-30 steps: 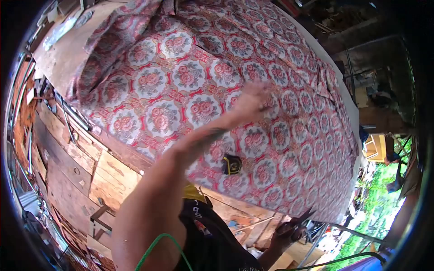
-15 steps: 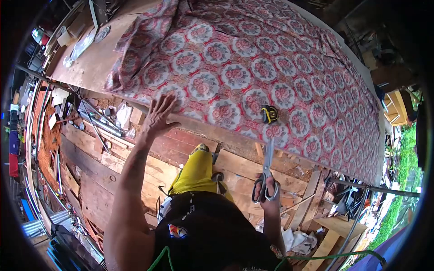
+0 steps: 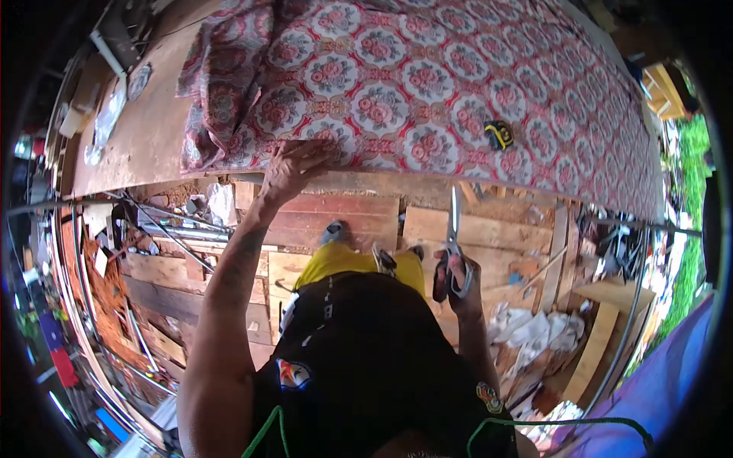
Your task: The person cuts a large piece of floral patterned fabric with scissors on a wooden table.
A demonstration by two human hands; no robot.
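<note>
A red and white floral fabric (image 3: 378, 107) covers most of the table, with its near edge along the table's front. At that edge, toward the left, my left hand (image 3: 300, 166) is closed on the fabric, fingers bent over the top; the thumb is mostly hidden. My right hand (image 3: 467, 288) is in front of the table, closed round the dark handles of a pair of scissors (image 3: 453, 229). Their blades point up toward the fabric edge and look closed, apart from the cloth. A black and yellow tape measure (image 3: 499, 135) lies on the fabric, right of centre.
Folded fabric (image 3: 221, 99) bunches at the left, beside bare wooden tabletop (image 3: 149, 141) with plastic wrapping (image 3: 111, 118). Below are floor planks (image 3: 328, 217), metal rods (image 3: 187, 231), white crumpled cloth (image 3: 534, 332) and a wooden stool-like piece (image 3: 603, 328).
My left hand has come down from spread fingers above the fabric to a grip at its edge. The view has shifted; my right hand still holds the scissors.
</note>
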